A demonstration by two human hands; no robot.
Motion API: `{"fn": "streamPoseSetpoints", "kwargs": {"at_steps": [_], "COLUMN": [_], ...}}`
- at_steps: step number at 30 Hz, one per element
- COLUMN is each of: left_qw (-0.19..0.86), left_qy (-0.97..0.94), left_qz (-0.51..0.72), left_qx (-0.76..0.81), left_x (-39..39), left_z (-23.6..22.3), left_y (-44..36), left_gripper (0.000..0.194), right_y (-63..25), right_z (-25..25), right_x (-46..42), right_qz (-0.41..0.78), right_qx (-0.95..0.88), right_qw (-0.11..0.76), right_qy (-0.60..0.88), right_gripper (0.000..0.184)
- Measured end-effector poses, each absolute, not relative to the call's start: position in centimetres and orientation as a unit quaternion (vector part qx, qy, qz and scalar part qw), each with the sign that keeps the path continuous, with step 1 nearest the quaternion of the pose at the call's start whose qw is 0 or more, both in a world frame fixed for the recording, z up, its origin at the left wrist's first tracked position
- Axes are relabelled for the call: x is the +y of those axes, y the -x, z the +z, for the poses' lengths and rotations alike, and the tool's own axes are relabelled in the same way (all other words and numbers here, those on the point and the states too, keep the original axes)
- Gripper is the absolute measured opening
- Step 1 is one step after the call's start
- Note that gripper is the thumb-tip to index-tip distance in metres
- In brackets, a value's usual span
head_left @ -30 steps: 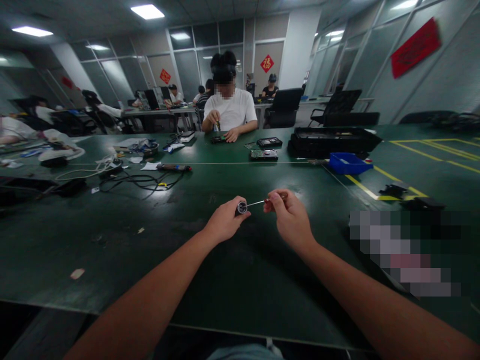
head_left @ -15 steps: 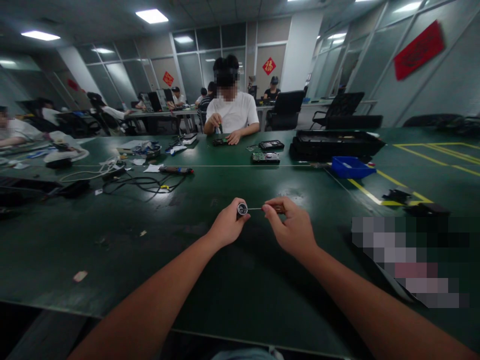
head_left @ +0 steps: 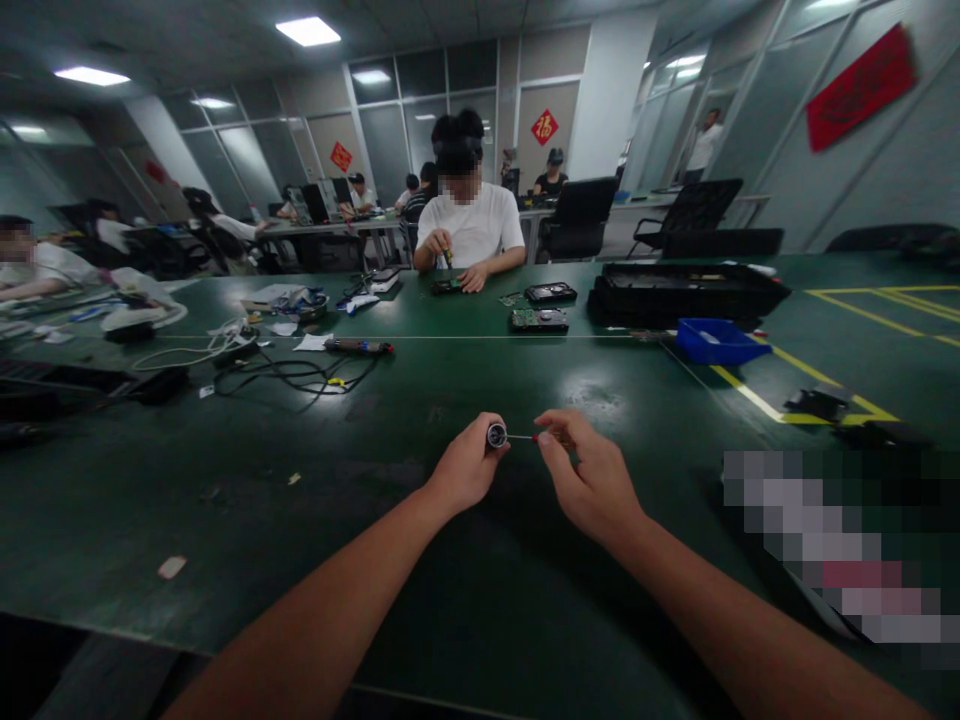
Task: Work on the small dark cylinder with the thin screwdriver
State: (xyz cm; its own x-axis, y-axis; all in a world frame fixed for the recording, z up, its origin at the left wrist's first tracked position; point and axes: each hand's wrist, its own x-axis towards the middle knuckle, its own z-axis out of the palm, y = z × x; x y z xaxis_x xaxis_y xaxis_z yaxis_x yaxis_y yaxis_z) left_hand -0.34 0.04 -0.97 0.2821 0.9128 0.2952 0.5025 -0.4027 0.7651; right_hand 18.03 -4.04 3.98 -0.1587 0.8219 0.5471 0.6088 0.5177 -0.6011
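Observation:
My left hand [head_left: 463,472] is wrapped around a small dark cylindrical part [head_left: 496,436]. Its open round end, with a silver rim, faces me. From the right, the thin shaft of a screwdriver [head_left: 520,437] reaches to the side of this part; a red bit shows at the fingertips. My right hand [head_left: 594,478] has the screwdriver between thumb and fingers, which hide most of its handle. Both hands are above the green table [head_left: 442,610]. Whether the screwdriver's tip is inside the part or only against it, I cannot tell.
Across the table a person [head_left: 469,225] works on a circuit board with a tool. Hard drives [head_left: 540,320], a blue bin [head_left: 720,342] and a long black housing [head_left: 682,292] stand beyond my hands. Cables [head_left: 292,375] and a brown-handled tool [head_left: 358,346] lie to the left.
The right fingers have loosened and shifted along the screwdriver, so its brown handle is now mostly hidden. The left hand still grips the cylinder. The whole view has shifted slightly.

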Motion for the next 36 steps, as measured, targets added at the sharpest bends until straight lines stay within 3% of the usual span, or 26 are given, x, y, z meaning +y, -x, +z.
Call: {"fn": "streamPoseSetpoints", "kwargs": {"at_steps": [8, 14, 21, 26, 36], "left_qw": [0.283, 0.293, 0.301, 0.302, 0.288], "left_qy": [-0.743, -0.740, -0.729, -0.732, -0.733], "left_qz": [0.377, 0.376, 0.389, 0.376, 0.373], "left_qx": [0.475, 0.476, 0.476, 0.482, 0.491], "left_x": [0.4, 0.7, 0.8, 0.7, 0.1], "left_z": [-1.0, -1.1, -1.1, -0.9, 0.2], "left_y": [0.2, 0.2, 0.1, 0.0, 0.7], "left_gripper": [0.015, 0.016, 0.016, 0.016, 0.012], "right_y": [-17.8, -18.0, -17.7, -17.9, -17.2], "right_z": [3.6, 3.8, 3.5, 3.8, 2.9], "right_x": [-3.7, -3.2, -2.8, -2.9, -2.2], "right_qz": [0.135, 0.125, 0.128, 0.145, 0.327], "right_qx": [-0.727, -0.749, -0.731, -0.739, -0.571], "right_qw": [0.450, 0.438, 0.469, 0.459, 0.596], "right_qy": [0.500, 0.481, 0.480, 0.472, 0.460], "right_gripper": [0.029, 0.016, 0.024, 0.016, 0.027]}}
